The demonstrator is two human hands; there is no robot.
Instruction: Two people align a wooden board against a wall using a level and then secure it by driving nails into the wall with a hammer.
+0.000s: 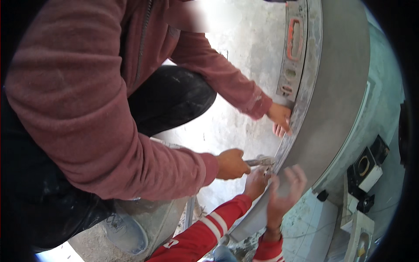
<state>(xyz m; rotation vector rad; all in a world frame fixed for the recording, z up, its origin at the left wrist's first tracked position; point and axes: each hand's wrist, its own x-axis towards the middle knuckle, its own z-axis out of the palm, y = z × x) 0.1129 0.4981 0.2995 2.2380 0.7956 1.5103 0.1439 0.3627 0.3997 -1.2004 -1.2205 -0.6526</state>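
My left hand (pixel 256 182), in a red sleeve with white stripes, is closed at the edge of a long grey panel (pixel 331 91). Its fingertips are pinched, and what they hold is too small to make out. Right beside them is the metal head of a hammer-like tool (pixel 260 161), gripped by a co-worker's hand (pixel 232 164). My right hand (pixel 286 194) is raised over the panel's lower end, slightly blurred, fingers apart and holding nothing. The co-worker's other hand (pixel 280 118) rests on the panel's edge strip farther up.
A spirit level (pixel 296 43) with an orange-rimmed handle slot lies along the panel's edge. The co-worker, in a maroon jacket (pixel 87 100), crouches at the left, a grey shoe (pixel 126 233) below. A black speaker-like box (pixel 364 166) and white furniture stand at the lower right.
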